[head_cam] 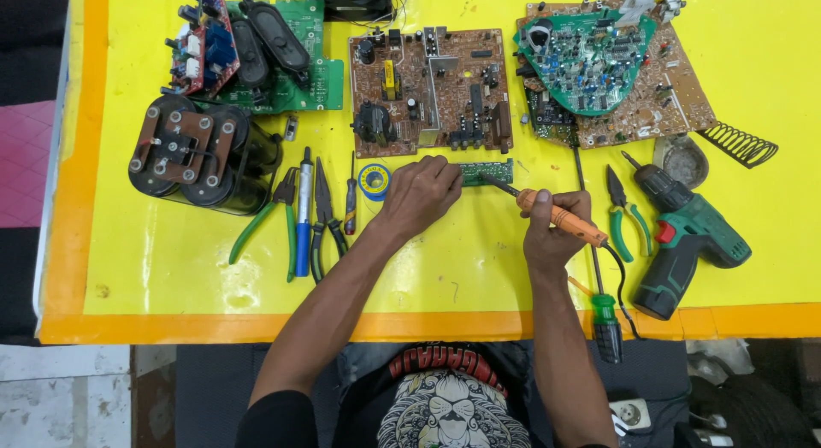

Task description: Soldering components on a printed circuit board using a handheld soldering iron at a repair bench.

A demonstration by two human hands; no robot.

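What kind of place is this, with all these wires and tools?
Probably an electronics repair bench. Circuit boards lie on the yellow table, the right hand holds a soldering iron, and a drill and pliers sit nearby.
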